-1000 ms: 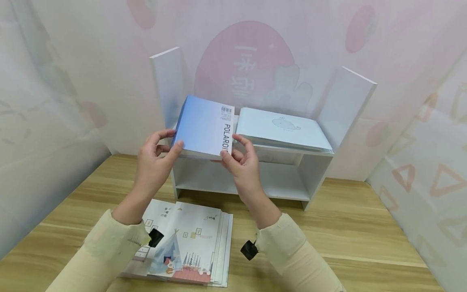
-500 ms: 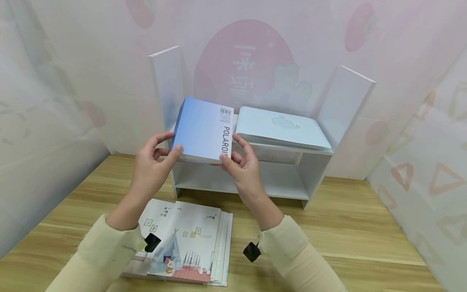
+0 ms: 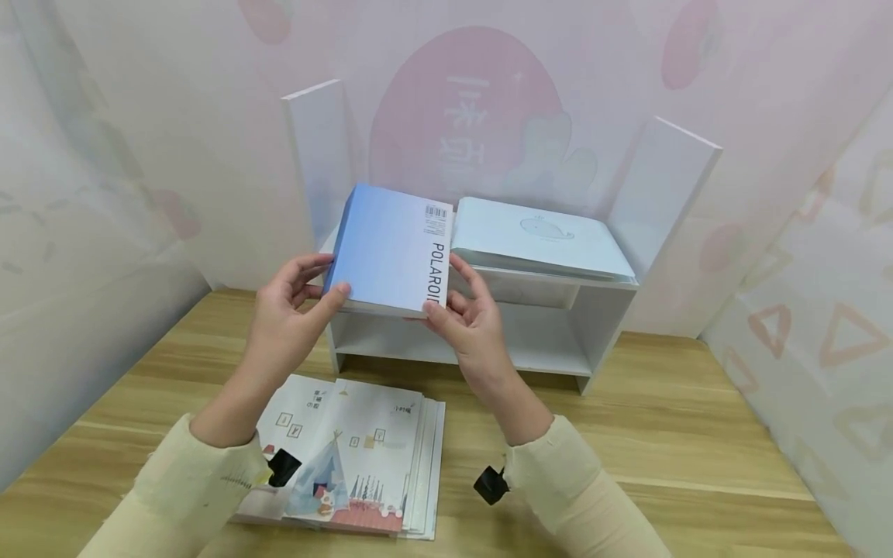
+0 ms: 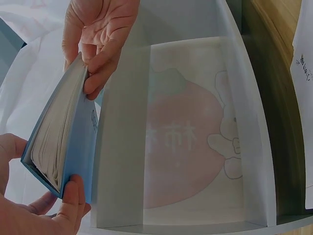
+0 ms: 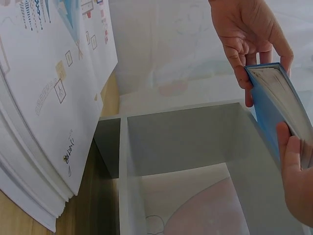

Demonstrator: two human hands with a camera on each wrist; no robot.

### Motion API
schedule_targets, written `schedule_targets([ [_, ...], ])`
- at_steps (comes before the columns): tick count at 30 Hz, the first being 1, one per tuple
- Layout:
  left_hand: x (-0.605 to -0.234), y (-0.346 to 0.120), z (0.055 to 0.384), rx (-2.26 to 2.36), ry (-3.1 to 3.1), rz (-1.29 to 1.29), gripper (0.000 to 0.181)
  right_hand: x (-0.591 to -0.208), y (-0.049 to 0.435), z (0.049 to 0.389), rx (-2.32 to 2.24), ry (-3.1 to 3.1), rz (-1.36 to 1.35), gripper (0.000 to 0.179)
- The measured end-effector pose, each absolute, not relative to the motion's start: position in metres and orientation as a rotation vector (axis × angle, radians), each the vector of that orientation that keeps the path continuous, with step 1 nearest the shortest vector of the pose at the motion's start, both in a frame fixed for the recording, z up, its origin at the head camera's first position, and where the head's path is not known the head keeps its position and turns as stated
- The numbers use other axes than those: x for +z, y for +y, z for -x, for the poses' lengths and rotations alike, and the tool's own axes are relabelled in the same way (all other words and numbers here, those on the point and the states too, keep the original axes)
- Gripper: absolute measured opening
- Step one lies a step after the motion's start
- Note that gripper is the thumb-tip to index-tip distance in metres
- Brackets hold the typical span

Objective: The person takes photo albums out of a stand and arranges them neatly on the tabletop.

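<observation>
Both hands hold a thick blue photo album (image 3: 387,248) with "POLAROID" printed along its pale right side, above the left part of a white shelf (image 3: 598,325). My left hand (image 3: 289,302) grips the album's left edge, thumb at the near corner. On the opposite edge my right hand (image 3: 474,318) pinches it, thumb on the cover and fingers beneath. In the left wrist view the bulky page block (image 4: 56,132) shows between the covers. The right wrist view shows the blue cover (image 5: 266,103) beside the shelf's edge.
Pale blue books (image 3: 547,232), the top one bearing a whale, lie flat on the shelf's right side. Upright end panels (image 3: 317,155) flank the shelf top. Several stacked picture books (image 3: 380,457) lie on the wooden table (image 3: 670,449) in front. A printed cloth hangs behind.
The forearms have spread slightly outward and lower in the view. The album stays in both hands, shifted a little to the right. The view itself has tilted slightly.
</observation>
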State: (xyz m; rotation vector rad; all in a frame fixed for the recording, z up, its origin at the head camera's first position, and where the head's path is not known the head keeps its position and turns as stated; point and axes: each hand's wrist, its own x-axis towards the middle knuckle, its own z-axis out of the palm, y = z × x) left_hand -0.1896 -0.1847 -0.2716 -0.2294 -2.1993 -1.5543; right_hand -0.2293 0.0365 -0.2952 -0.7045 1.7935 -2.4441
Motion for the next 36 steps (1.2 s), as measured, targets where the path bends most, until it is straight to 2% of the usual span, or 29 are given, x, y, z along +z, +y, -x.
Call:
schedule_targets([
  [36,-0.271,-0.183,0.158,-1.583,-2.259,0.36,0.043,-0.294,0.06,0.197,-2.317,1.762,0.809,0.083],
])
